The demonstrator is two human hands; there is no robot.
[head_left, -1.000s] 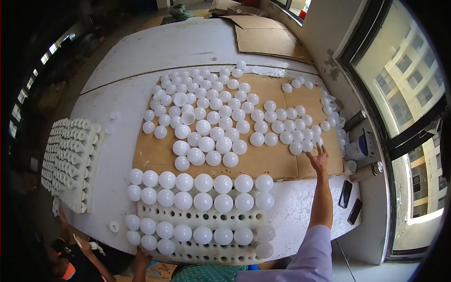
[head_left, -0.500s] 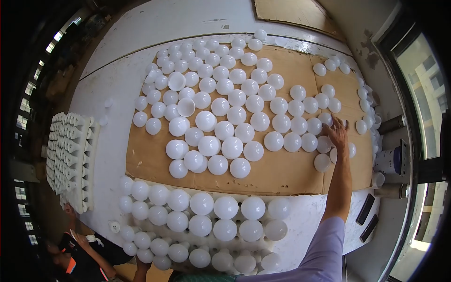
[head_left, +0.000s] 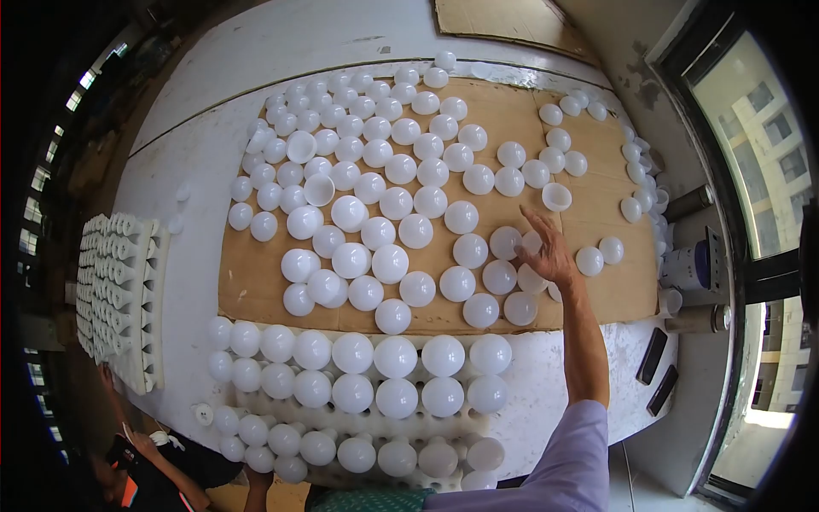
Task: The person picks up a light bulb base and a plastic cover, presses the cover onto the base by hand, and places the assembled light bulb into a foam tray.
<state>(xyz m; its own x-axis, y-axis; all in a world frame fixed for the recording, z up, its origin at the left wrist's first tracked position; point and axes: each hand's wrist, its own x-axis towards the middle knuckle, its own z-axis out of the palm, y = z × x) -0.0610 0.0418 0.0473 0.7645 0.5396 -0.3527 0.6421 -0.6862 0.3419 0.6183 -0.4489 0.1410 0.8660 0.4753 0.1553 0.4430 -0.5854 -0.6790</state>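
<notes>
Fingers of the right hand [head_left: 550, 256] were spread loosely over smooth, matte white globes [head_left: 500, 276] lying on flat brown cardboard [head_left: 256, 286]. Nothing was clamped. The left hand was out of view.

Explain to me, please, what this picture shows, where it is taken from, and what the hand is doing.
The picture comes from a camera worn on a person's head, looking down at a white table. No machine is involved, only bare hands. Loose white domes lie on a cardboard sheet; nearer, more domes sit in rows on a foam tray. A rack of bulb bases lies at the left. The right hand rests among the loose domes, fingers spread, gripping nothing. The left hand is out of view.
</notes>
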